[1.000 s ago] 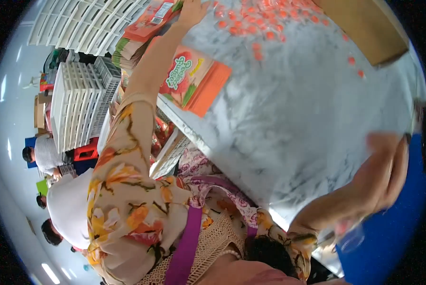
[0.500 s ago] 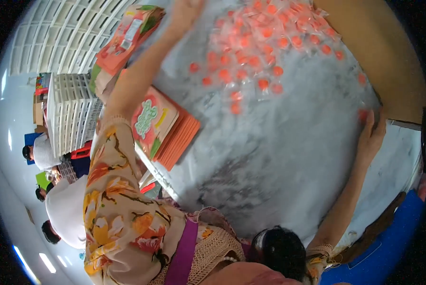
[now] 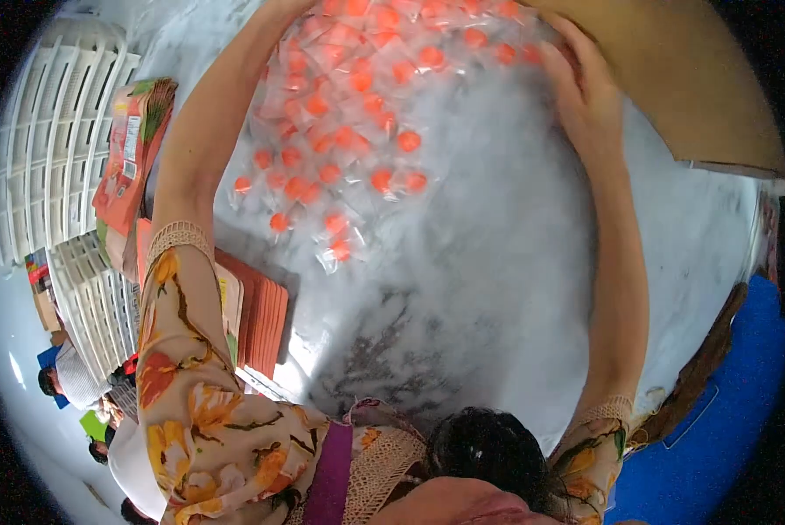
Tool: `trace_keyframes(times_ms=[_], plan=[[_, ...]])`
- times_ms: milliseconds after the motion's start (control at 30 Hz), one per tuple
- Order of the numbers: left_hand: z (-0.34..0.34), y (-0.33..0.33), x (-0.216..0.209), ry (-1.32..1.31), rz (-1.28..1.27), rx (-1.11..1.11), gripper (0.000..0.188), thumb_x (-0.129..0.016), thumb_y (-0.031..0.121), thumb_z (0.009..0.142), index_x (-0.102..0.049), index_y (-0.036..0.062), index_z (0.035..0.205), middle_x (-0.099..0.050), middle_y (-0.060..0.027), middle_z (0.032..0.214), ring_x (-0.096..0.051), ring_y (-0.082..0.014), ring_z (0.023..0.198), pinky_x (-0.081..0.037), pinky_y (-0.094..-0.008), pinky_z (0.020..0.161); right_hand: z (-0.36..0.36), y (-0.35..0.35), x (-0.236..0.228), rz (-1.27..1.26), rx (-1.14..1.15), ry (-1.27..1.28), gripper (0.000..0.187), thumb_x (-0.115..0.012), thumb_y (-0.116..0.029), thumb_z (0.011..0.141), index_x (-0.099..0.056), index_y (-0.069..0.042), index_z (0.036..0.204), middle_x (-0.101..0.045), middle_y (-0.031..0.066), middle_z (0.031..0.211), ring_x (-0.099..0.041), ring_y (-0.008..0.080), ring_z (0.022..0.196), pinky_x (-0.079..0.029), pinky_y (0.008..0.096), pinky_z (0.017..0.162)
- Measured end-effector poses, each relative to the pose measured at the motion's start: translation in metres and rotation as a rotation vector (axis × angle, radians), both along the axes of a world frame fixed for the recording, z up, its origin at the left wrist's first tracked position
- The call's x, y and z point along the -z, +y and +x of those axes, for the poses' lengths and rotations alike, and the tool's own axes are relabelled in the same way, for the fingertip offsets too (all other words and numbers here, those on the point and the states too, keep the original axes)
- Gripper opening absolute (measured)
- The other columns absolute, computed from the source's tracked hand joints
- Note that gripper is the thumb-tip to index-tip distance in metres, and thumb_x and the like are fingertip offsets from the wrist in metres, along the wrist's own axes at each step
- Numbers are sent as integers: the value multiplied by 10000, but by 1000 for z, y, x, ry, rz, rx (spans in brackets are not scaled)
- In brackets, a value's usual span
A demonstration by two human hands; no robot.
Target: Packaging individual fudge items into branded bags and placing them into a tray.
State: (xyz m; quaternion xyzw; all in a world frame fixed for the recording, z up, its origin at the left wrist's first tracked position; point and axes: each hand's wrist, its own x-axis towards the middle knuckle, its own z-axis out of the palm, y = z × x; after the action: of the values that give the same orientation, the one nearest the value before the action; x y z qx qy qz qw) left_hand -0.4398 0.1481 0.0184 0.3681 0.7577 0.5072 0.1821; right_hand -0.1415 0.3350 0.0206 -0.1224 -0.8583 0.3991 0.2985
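Sachets point(image 3: 346, 136) point variously; strewn slantwise, upper right to lower left.

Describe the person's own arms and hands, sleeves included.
The left sleeve is loose and cream, printed with orange, yellow and red flowers on dark stems; the right sleeve is similarly printed. Both end in beige openwork cuffs. Beyond them the forearms are bare. The right hand wears no glove; the left hand is out of view.

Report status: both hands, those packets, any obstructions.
Left hand out of view; right hand beside the orange-centred packets, grip unclear. Packets loosely spread on the table. Brown cardboard close by right hand, possibly crowding it.
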Motion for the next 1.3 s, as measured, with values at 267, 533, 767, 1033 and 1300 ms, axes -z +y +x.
trace_keyframes(times_ms=[267,533,767,1033,1300], plan=[[106,27,-53,-193,-158,294,538,-585,345,916,-453,39,1338,-561,-82,1226,-502,-207,1143,-424,-338,937,-30,-17,-14,325,-14,407,304,-571,-158,931,-581,3,1189,-661,77,926,-639,170,834,-511,284,759],[232,-20,-68,651,-174,460,417,-546,231,912,-530,31,1278,-569,-157,1245,-513,-217,1159,-407,-391,986,118,-30,-1,-498,-238,-195,231,-573,-117,934,-646,-32,1136,-674,23,870,-591,90,766,-488,247,677],[309,-121,-40,1379,-296,444,442,-618,274,866,-552,160,1288,-552,-156,1270,-505,-378,1165,-384,-455,1014,236,-94,10,-170,-104,-79,253,-534,-104,933,-627,-33,1158,-647,64,1102,-594,146,1015,-468,255,870],[334,-142,-63,1333,-352,135,321,-543,72,887,-574,-7,1196,-639,-141,1073,-595,-209,1012,-492,-386,889,299,-151,-8,-810,-75,65,269,-522,-82,910,-633,-38,1151,-664,75,1041,-618,204,936,-474,318,852],[482,-151,-20,686,-118,493,614,-639,408,842,-480,114,1356,-315,-138,1504,-275,-395,1365,-236,-538,1098,349,-166,3,-763,12,84,481,-611,-152,875,-521,-56,1337,-585,110,1289,-519,233,1219,-401,313,1029]])
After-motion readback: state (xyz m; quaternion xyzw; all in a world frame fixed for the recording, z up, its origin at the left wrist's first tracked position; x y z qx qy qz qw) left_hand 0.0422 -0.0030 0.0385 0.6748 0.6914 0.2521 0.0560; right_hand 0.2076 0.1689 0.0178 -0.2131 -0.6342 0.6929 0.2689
